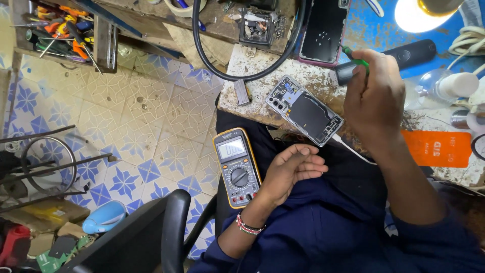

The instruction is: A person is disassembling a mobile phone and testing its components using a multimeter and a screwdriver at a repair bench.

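My right hand [375,96] is raised over the worn workbench [242,101] and grips a green-handled tool [350,68] with a dark grey end. Just left of it an opened phone [304,109] lies face down on the bench, its insides showing. My left hand [293,168], a beaded band on its wrist, rests on my lap with the fingers curled in and nothing visible in them. A yellow-edged multimeter [236,167] lies right beside it, to its left. A dark phone back cover [323,30] lies farther back.
A black cable [222,65] loops over the bench's back left. A rack of screwdrivers [60,30] stands top left, a lit lamp [419,12] top right. An orange card [438,148] lies at the right. A black chair arm [174,227] and tiled floor are at the lower left.
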